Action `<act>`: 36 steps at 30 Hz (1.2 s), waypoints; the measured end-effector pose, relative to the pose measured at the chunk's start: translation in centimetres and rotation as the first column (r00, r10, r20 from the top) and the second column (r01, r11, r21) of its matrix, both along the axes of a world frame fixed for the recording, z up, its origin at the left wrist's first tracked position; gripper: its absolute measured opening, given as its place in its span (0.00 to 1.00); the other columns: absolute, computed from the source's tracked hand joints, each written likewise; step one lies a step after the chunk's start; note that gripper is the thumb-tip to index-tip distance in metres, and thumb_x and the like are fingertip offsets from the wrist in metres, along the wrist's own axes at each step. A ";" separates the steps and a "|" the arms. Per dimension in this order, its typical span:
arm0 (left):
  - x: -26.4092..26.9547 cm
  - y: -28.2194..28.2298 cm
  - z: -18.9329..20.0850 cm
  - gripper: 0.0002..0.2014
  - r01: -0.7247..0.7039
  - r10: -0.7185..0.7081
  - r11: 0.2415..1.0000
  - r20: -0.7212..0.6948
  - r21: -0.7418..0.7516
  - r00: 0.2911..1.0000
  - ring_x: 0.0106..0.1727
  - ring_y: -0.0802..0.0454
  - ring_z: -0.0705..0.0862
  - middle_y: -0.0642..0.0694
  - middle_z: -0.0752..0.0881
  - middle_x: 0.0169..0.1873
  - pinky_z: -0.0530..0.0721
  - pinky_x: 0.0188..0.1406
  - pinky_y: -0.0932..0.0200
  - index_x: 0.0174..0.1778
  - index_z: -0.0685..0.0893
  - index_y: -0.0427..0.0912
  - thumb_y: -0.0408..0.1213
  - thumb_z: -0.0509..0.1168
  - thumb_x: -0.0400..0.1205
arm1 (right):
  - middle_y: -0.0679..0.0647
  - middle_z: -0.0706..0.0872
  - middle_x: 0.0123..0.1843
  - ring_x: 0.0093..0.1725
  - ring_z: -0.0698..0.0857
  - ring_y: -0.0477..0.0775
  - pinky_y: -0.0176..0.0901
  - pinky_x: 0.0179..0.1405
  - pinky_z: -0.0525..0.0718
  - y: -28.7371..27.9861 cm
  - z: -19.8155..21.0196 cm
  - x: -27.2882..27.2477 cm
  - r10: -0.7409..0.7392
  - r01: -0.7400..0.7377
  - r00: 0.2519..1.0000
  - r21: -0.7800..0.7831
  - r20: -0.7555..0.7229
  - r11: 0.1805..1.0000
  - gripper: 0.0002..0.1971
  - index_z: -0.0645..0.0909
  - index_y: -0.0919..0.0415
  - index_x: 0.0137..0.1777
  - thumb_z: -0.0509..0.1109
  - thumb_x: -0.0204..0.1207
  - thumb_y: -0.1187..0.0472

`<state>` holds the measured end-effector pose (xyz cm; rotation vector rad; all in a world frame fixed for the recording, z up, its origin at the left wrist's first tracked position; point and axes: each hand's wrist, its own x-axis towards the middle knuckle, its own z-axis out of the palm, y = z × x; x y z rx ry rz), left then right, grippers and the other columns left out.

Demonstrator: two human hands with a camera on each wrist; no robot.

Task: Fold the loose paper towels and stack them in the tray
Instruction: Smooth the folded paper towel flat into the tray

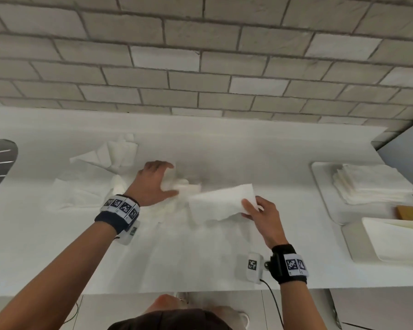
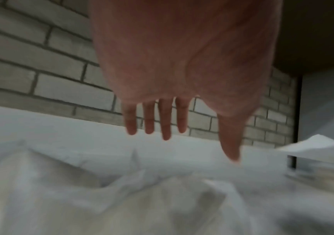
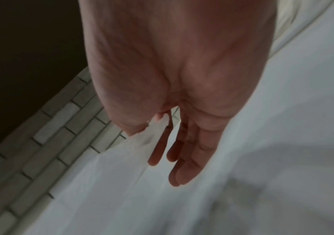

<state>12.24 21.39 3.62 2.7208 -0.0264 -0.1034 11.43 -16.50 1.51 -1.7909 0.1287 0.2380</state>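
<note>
Our right hand (image 1: 260, 216) pinches the paper towel (image 1: 221, 202) by its right edge, lifted off the table (image 1: 200, 258). Left hand (image 1: 156, 182) hangs spread over another crumpled towel (image 1: 185, 185), grip loose.

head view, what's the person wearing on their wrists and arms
Both forearms are bare, with no sleeves. The left hand has a black wristband carrying a row of black-and-white square tag markers and a small white box underneath. The right hand has a matching black tagged wristband, a white tagged box beside it, and a thin black cable trailing down.

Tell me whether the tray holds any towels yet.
Yes: the tray at the right already holds a stack of folded towels.
</note>
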 end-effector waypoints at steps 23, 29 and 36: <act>1.8 1.3 4.2 0.16 0.165 -0.144 0.978 0.162 -0.126 0.976 0.53 0.45 0.92 0.52 0.93 0.50 0.89 0.53 0.44 0.57 0.86 0.55 0.58 0.57 0.90 | 0.39 0.89 0.64 0.66 0.89 0.45 0.46 0.68 0.85 7.1 8.9 -2.4 0.520 -0.395 0.767 -0.361 0.377 0.845 0.01 0.91 0.47 0.53 0.81 0.85 0.53; 1.7 -3.9 13.6 0.11 0.445 -0.392 0.871 0.252 -0.208 0.885 0.53 0.61 0.91 0.67 0.92 0.51 0.88 0.55 0.49 0.60 0.89 0.59 0.58 0.66 0.90 | 0.43 0.86 0.68 0.70 0.85 0.42 0.37 0.71 0.78 11.2 11.6 0.6 0.450 -0.338 0.775 -0.311 0.444 0.888 0.03 0.94 0.47 0.50 0.85 0.80 0.53; -1.6 -3.7 13.0 0.23 0.160 -0.035 0.760 0.206 -0.630 0.978 0.35 0.47 0.83 0.49 0.84 0.29 0.85 0.42 0.55 0.72 0.80 0.55 0.34 0.77 0.84 | 0.43 0.93 0.53 0.58 0.90 0.53 0.51 0.51 0.84 10.3 12.3 -0.6 0.242 -0.228 0.859 -0.085 0.450 0.970 0.04 0.92 0.49 0.48 0.85 0.80 0.55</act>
